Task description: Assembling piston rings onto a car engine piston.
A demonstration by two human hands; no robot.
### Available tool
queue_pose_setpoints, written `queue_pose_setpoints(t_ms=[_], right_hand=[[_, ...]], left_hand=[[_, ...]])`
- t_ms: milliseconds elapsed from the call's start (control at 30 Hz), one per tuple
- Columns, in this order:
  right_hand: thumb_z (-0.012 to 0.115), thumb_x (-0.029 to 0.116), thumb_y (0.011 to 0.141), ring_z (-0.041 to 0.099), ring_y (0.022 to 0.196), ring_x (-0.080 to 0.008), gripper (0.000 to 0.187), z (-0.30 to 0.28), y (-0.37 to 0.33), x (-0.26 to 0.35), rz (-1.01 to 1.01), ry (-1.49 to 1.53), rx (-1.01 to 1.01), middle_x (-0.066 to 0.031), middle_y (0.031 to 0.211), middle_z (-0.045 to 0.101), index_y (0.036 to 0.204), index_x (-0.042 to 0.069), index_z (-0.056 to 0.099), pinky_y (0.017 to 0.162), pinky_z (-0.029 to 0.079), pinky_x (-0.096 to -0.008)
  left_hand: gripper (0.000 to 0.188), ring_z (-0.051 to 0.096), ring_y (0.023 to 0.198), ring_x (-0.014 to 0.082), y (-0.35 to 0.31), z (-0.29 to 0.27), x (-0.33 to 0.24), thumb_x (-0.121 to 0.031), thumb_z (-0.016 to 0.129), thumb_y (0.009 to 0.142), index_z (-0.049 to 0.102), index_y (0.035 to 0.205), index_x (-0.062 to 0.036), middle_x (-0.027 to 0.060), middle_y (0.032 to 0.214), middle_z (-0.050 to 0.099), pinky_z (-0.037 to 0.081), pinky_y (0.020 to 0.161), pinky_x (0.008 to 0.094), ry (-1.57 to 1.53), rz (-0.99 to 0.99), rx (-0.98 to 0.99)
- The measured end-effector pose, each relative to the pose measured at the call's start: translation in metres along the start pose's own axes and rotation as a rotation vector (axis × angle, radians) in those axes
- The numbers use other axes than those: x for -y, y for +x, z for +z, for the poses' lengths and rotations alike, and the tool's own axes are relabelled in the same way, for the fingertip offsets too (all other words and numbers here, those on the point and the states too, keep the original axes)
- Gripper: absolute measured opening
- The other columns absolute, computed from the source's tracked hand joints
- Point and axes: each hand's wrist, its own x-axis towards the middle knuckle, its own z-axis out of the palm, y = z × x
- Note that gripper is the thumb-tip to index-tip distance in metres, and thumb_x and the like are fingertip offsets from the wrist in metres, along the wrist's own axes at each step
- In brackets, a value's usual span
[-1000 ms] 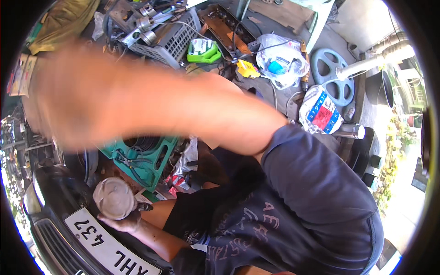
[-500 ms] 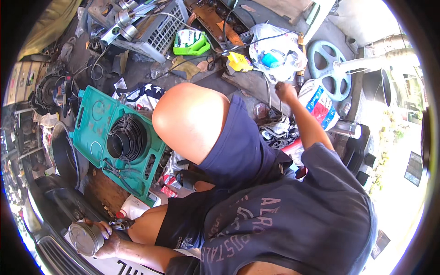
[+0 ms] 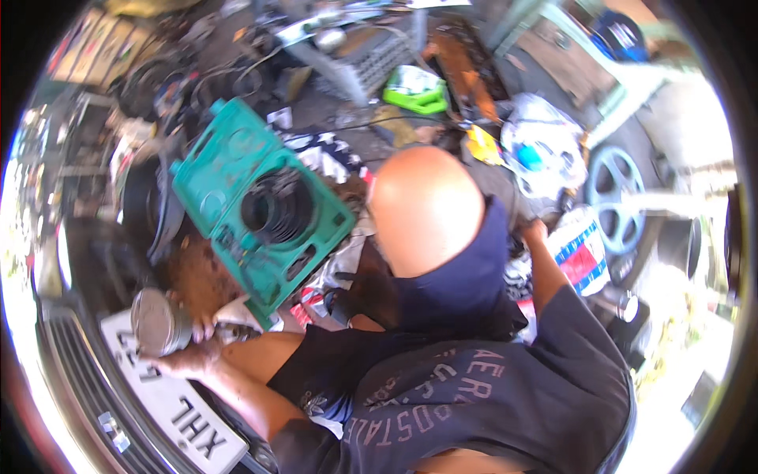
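with the open teal moulded-plastic case (image 3: 207, 178) lying flat and the white oblong number plate (image 3: 168, 393) close by, the dull grey round-faced metal cylinder (image 3: 161, 322) wants a firm grip to avoid knocks; the left hand (image 3: 191, 358) cups it, fingers curled about its side; the right hand (image 3: 535, 231), well apart, is too blurred to tell how open it is or what it holds; the case looks hard and grubby, its dark nested bands (image 3: 290, 227) thin and curved, the cylinder matte with a round rim

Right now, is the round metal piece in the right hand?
No, the left hand holds the round metal piece, well away from the right hand.
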Motion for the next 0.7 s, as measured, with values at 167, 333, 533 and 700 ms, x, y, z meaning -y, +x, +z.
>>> queue_pose_setpoints(t_ms=[167, 333, 533, 700], right_hand=[[0.068, 0.045, 0.074, 0.06, 0.101, -0.0402, 0.051, 0.015, 0.031, -0.022, -0.146, -0.011, -0.1, -0.0265, 0.102, 0.063, 0.1, 0.001, 0.06, 0.088, 0.047, -0.0452], [0.068, 0.036, 0.081, 0.065, 0.071, -0.0282, 0.04, -0.083, 0.125, -0.06, -0.415, 0.625, -0.423, -0.0153, 0.082, 0.066, 0.102, 0.003, 0.062, 0.065, 0.05, -0.0391], [0.064, 0.014, 0.088, 0.05, 0.07, -0.011, 0.021, -0.271, -0.062, 0.253, -0.77, 0.864, -0.343, -0.0024, 0.083, 0.057, 0.102, 0.0, 0.061, 0.064, 0.042, -0.0248], [0.062, 0.006, 0.086, 0.053, 0.08, -0.0109, 0.016, -0.357, -0.219, 0.377, -1.369, 0.747, 0.005, -0.0031, 0.088, 0.059, 0.1, -0.001, 0.062, 0.071, 0.044, -0.0252]], left_hand=[[0.09, 0.038, 0.049, 0.0165, -0.002, -0.01, 0.01, -0.071, 0.054, 0.077, 0.038, 0.128, 0.0017, 0.0161, 0.098, 0.054, 0.031, 0.041, 0.0302, -0.191, -0.069, 0.104], [0.087, 0.039, 0.048, 0.0141, 0.01, -0.004, 0.05, -0.071, 0.044, 0.083, 0.041, 0.13, 0.0015, 0.019, 0.111, 0.056, 0.031, 0.04, 0.0272, -0.477, -0.193, 0.106], [0.072, 0.038, 0.048, 0.0109, 0.006, 0.007, 0.019, -0.071, 0.045, 0.083, 0.051, 0.12, -0.0103, 0.006, 0.098, 0.061, 0.028, 0.04, 0.0238, -0.197, -0.275, -0.052], [0.062, 0.04, 0.051, 0.0125, 0.012, 0.005, 0.026, -0.069, 0.044, 0.084, 0.053, 0.111, -0.0135, 0.0015, 0.085, 0.058, 0.028, 0.042, 0.0252, -0.302, -0.335, -0.088]])
